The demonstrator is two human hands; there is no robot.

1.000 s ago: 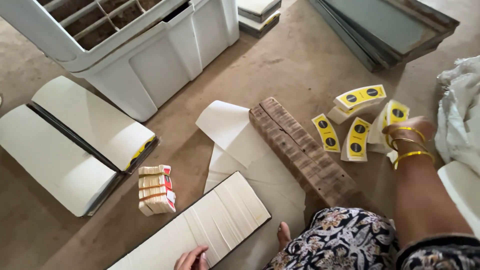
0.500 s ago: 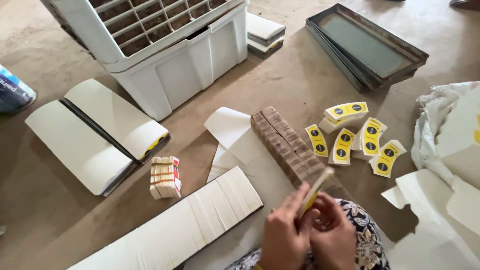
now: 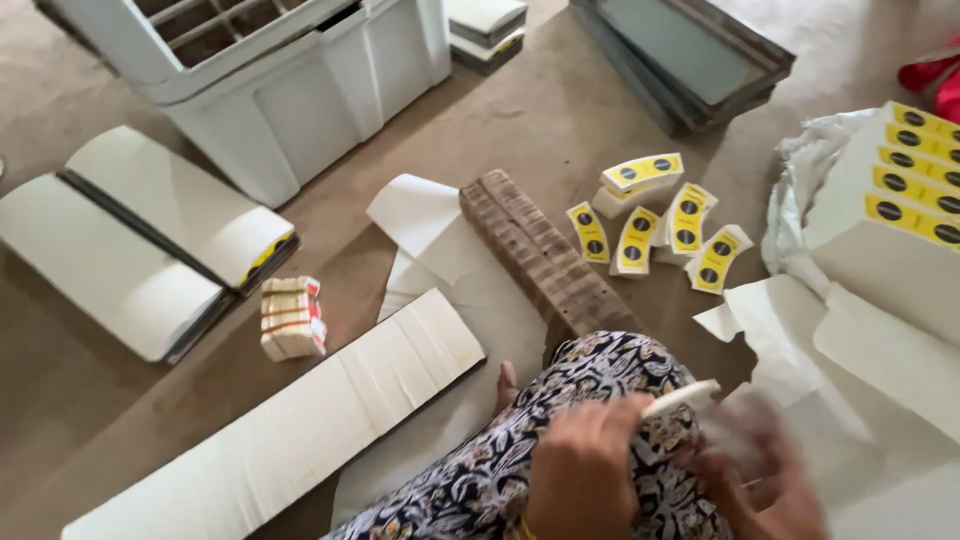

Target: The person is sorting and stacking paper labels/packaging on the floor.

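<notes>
Both hands, left hand (image 3: 580, 460) and blurred right hand (image 3: 765, 465), grip a white stack (image 3: 682, 398)

From my lap, the far path is hemmed in: a brown cardboard strip (image 3: 545, 255) runs diagonally ahead, with yellow label stacks (image 3: 655, 220) just right of it. A long white sheet row (image 3: 290, 425) blocks near left. Bare floor (image 3: 500, 125) opens between the white crate (image 3: 290, 90) and dark trays (image 3: 690, 55).
</notes>
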